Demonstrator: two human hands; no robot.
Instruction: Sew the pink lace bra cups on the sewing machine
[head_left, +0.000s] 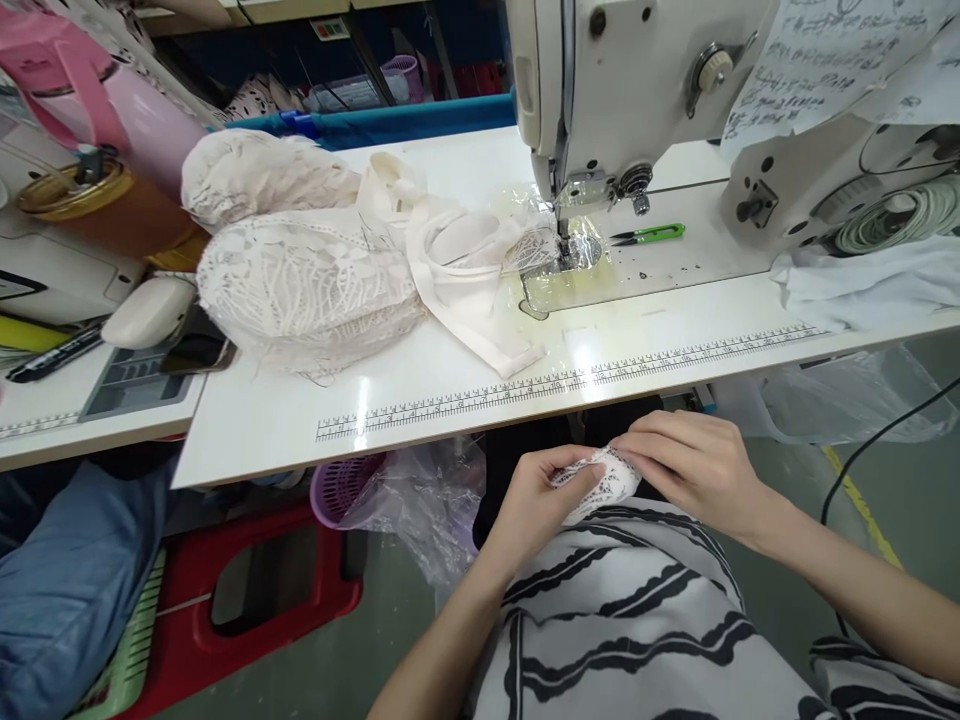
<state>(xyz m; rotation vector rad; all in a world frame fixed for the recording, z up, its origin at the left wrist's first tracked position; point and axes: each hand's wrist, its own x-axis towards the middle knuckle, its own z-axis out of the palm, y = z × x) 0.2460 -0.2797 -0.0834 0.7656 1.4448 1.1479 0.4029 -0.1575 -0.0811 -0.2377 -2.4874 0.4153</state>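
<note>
Over my lap, in front of the table edge, my left hand (551,490) grips a small piece of white lace (616,478) between thumb and fingers. Pinched on the far right edge of the same lace is my right hand (686,460), its fingers closed together. Most of the lace between the hands is bunched, and part is hidden by my fingers. On the table, white lace pieces (307,285) lie heaped, with a pale fabric strip (480,290) running from them toward the sewing machine (600,100). Some lace rests under the presser foot (566,250).
Green thread snips (656,234) lie on the machine bed. A printed ruler (525,385) runs along the table's front edge. White cloth (877,280) sits at the right. Below are a purple basket (337,495), clear plastic bags and a red stool (247,600). A person's blue sleeve shows at left.
</note>
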